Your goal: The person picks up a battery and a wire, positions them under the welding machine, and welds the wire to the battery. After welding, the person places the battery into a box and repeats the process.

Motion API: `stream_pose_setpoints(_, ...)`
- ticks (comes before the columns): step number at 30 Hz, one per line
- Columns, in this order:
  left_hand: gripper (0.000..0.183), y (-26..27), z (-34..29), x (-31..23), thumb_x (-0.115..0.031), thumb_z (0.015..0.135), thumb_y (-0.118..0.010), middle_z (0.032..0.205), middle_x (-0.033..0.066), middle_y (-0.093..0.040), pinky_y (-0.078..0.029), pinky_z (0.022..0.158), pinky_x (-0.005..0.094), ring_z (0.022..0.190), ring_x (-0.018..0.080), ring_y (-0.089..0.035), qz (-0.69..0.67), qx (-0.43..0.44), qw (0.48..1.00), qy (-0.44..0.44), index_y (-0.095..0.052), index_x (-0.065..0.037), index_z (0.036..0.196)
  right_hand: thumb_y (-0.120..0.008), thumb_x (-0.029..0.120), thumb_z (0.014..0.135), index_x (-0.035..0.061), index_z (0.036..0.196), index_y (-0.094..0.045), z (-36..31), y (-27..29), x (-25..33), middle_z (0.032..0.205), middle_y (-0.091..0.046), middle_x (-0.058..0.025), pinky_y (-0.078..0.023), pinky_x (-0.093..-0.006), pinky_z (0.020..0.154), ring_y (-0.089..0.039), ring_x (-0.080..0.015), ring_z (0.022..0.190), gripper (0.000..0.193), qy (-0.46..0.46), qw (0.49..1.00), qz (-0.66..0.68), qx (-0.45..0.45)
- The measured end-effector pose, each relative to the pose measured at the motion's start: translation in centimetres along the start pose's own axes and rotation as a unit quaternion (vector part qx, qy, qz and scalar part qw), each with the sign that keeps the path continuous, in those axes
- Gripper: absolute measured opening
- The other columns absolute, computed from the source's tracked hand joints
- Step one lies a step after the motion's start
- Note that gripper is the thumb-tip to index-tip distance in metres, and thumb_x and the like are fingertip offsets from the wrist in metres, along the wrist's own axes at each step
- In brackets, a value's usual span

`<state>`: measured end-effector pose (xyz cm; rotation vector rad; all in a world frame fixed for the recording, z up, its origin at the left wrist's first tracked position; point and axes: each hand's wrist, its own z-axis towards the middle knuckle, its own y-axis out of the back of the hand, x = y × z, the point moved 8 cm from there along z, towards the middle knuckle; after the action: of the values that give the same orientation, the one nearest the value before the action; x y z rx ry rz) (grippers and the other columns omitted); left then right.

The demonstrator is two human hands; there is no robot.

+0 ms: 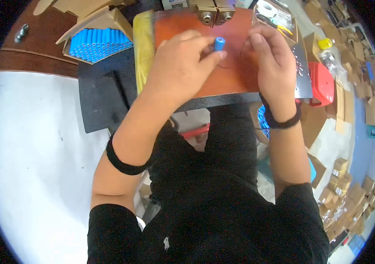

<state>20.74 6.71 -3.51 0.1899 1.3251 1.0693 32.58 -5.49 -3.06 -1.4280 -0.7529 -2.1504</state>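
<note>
**A light pinch invites a slip**

Your left hand [183, 64] pinches a blue cell [219, 45] between thumb and fingers, above the orange mat [240, 86]; a slack grip could let it tip or drop. Your right hand [274, 57] is curled, thumb near forefinger; whether it grips anything, I cannot tell. The thin dark strand [224, 67] could snag your fingers. Ahead, the metal fixture [207, 17] may limit reach; a carton [120, 27] stands left, pliers [285, 30] right.

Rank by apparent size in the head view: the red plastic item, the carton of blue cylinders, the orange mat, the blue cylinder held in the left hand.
1. Orange mat
2. Carton
3. Red plastic item
4. Held blue cylinder
</note>
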Motion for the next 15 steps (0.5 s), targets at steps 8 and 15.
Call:
stream_pose_setpoints(8, 0.02, 10.7, -2.4, 5.9, -0.03, 0.082, -0.072, 0.099, 0.0058, -0.066, -0.044, 0.088, 0.0415, 0.094, 0.0238, -0.062, 0.37, -0.127, 0.92, -0.029, -0.071, -0.012, 0.091, -0.051, 0.012, 0.1, -0.0008, 0.103, -0.061, -6.0, 12.9, 3.5, 0.093, -0.062, -0.0053, -0.045, -0.0255, 0.08, -0.057, -0.0119, 0.085, 0.016, 0.043, 0.984, -0.115, -0.13)
stream_pose_setpoints(15, 0.042, 8.5, -0.2, 11.5, -0.032, 0.079, -0.074, 0.141, 0.008, -0.046, -0.032, 0.103, 0.0571, 0.129, 0.0301, -0.042, 0.558, -0.067, 0.827, 0.021, -0.067, -0.019, 0.118, -0.053, 0.02, 0.101, 0.0027, 0.101, -0.063, -16.2, 28.2, -17.3, 0.081, -0.059, -0.0007, -0.047, -0.0259, 0.068, -0.054, -0.0099, 0.073, 0.02, -0.165, 0.966, -0.116, -0.163)
